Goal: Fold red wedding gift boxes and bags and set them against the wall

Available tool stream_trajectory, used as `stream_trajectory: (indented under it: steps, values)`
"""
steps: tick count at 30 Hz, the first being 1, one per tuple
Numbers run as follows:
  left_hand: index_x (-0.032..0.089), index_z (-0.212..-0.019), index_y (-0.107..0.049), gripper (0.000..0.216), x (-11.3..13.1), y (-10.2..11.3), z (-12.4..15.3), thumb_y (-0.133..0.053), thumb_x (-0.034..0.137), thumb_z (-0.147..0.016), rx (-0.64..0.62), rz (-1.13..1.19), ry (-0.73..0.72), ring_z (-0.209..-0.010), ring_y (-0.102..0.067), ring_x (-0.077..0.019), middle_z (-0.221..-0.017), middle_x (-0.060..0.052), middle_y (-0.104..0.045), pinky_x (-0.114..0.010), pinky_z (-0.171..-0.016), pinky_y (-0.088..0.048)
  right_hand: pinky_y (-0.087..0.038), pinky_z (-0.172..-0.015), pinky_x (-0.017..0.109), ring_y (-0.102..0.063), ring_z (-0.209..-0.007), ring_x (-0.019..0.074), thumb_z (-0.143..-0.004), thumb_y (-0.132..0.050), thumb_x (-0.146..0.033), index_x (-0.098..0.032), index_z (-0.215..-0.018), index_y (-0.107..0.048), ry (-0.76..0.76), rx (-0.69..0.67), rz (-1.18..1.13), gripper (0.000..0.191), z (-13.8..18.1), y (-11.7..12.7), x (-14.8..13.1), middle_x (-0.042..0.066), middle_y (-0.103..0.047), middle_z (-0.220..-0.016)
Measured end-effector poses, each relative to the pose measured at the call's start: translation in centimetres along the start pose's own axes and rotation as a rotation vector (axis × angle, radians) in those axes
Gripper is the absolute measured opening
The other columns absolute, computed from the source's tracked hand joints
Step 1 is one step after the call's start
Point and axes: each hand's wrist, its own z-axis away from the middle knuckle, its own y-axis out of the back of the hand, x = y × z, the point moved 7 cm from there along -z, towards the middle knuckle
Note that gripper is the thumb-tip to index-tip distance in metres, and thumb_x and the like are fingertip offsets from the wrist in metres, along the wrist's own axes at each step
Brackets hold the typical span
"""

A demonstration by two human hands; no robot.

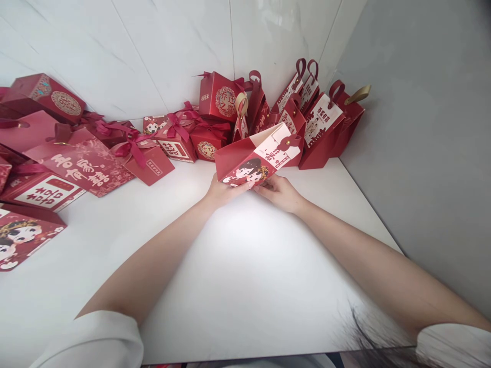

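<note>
**Both hands on a red gift box at the far side of the table**

From where I stand, the person leans in with both arms stretched across the white table (245,276). The left hand (221,193) and the right hand (279,192) meet under a red cardboard gift box printed with two cartoon faces and a white flap with a small brass stud (256,156). The box sits tilted, its near bottom edge lifted just off the table, well out toward the far corner where the marbled wall meets the grey one. Each hand closes on that lower edge, left fingers on the printed face, right fingers at the bottom corner; both grips are narrow pinches on the card.

Just behind it stands a row of tall red paper gift bags with loop handles (318,122), and to the left lie red ribboned boxes (174,140) and flatter red packs (76,166).

To my eye the box is being shaped or squared up at its base. The next move calls for a steady hold on both sides, and care not to nudge the bags close behind
</note>
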Motion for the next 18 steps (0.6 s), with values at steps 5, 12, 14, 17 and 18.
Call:
stream_trajectory:
  steps: [5,12,14,17,18]
  values:
    - [0.016,-0.11,-0.071,0.054,0.5,0.5,0.2,-0.086,0.046,-0.068,0.073,-0.08,-0.049,-0.111,-0.072,-0.0308,-0.118,-0.013,-0.076,-0.046,-0.101,-0.06,-0.059,-0.082,0.041,-0.071,-0.09,0.0253,-0.09,-0.066,-0.044,-0.018,-0.108,-0.069,0.003,-0.004,0.015,0.032,0.0,0.0,-0.2,0.008,-0.077,-0.102]
    - [0.018,-0.098,-0.07,0.057,0.4,2.1,0.2,-0.071,0.07,-0.074,0.189,0.006,-0.204,-0.102,-0.073,-0.0292,-0.102,-0.01,-0.078,-0.043,-0.097,-0.059,-0.053,-0.108,0.046,-0.064,-0.125,0.0302,-0.09,-0.068,-0.056,-0.022,-0.13,-0.062,0.105,-0.095,-0.106,0.054,0.7,-0.8,-2.2,0.011,-0.068,-0.135]
    - [0.02,-0.103,-0.069,0.066,-0.2,2.6,0.2,-0.062,0.08,-0.075,0.239,0.073,-0.209,-0.105,-0.073,-0.03,-0.104,-0.011,-0.077,-0.044,-0.096,-0.059,-0.045,-0.118,0.044,-0.054,-0.138,0.0287,-0.091,-0.065,-0.061,-0.024,-0.137,-0.059,0.13,-0.079,-0.176,0.059,0.8,-0.6,-2.5,0.009,-0.061,-0.146]
    - [0.021,-0.112,-0.066,0.08,-0.4,2.7,0.2,-0.053,0.09,-0.072,0.241,0.082,-0.21,-0.109,-0.071,-0.031,-0.112,-0.012,-0.075,-0.043,-0.094,-0.059,-0.044,-0.119,0.044,-0.057,-0.136,0.028,-0.086,-0.067,-0.068,-0.025,-0.132,-0.062,0.084,-0.016,-0.263,0.063,0.5,0.0,-2.2,0.008,-0.065,-0.141]
    - [0.022,-0.115,-0.064,0.084,-0.2,2.7,0.3,-0.05,0.092,-0.071,0.232,0.073,-0.219,-0.108,-0.072,-0.0309,-0.112,-0.012,-0.075,-0.042,-0.092,-0.059,-0.049,-0.114,0.044,-0.063,-0.127,0.0287,-0.083,-0.069,-0.069,-0.024,-0.124,-0.066,0.046,-0.009,-0.297,0.061,0.4,0.2,-1.9,0.008,-0.07,-0.132]
